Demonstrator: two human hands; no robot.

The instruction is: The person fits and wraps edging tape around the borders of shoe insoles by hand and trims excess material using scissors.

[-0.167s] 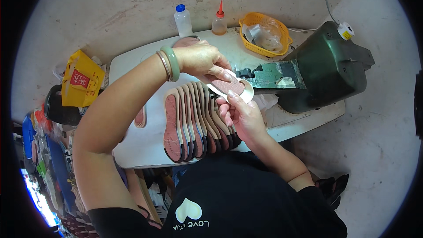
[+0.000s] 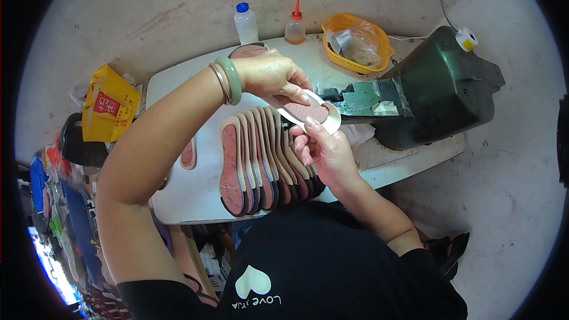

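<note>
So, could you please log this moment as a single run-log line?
left hand: grips pink, white-edged shoe sole | right hand: supports sole from below | fanned pink soles on white table | dark green machine beside

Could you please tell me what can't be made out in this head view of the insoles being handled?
- Held insole: one end hidden under the left hand.
- Fanned insoles: each overlaps the next; right end hidden by the right hand.
- Yellow basket: contents too small.
</note>
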